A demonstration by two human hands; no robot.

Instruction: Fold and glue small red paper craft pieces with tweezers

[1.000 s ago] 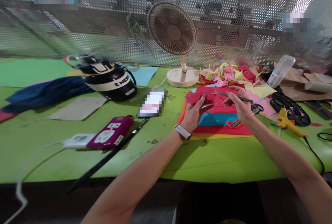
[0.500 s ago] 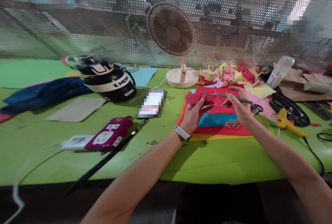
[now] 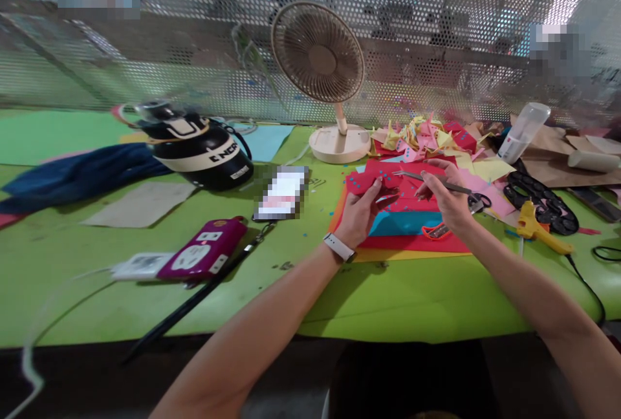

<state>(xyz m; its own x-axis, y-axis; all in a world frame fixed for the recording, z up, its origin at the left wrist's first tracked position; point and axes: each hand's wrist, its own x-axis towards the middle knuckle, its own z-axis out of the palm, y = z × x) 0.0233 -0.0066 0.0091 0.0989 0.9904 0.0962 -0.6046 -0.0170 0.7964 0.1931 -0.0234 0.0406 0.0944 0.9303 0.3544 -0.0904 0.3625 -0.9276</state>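
My left hand (image 3: 361, 212), with a white-banded watch on its wrist, is closed on a piece of red paper (image 3: 358, 182) dotted with small blue spots. My right hand (image 3: 449, 199) grips a pair of metal tweezers (image 3: 436, 180), whose tips point left toward the red paper. Below both hands lies a stack of coloured sheets, with a blue sheet (image 3: 405, 224) and a wider red sheet (image 3: 402, 244) showing. An orange-edged cutter (image 3: 436, 231) rests on the stack under my right hand. Scattered tiny blue dots lie on the red paper around my fingers.
Behind the stack is a pile of folded paper pieces (image 3: 427, 138) beside a desk fan (image 3: 317, 50). Rightward lie a yellow glue gun (image 3: 536, 228), a black palette (image 3: 541, 202) and a clear bottle (image 3: 524, 131). Leftward are a phone (image 3: 281, 193), a purple power bank (image 3: 204, 249) and a black jug (image 3: 198, 154).
The tweezers' tips have shifted slightly near the red paper. Both hands keep almost the same pose and hold; the whole view has drifted a little.
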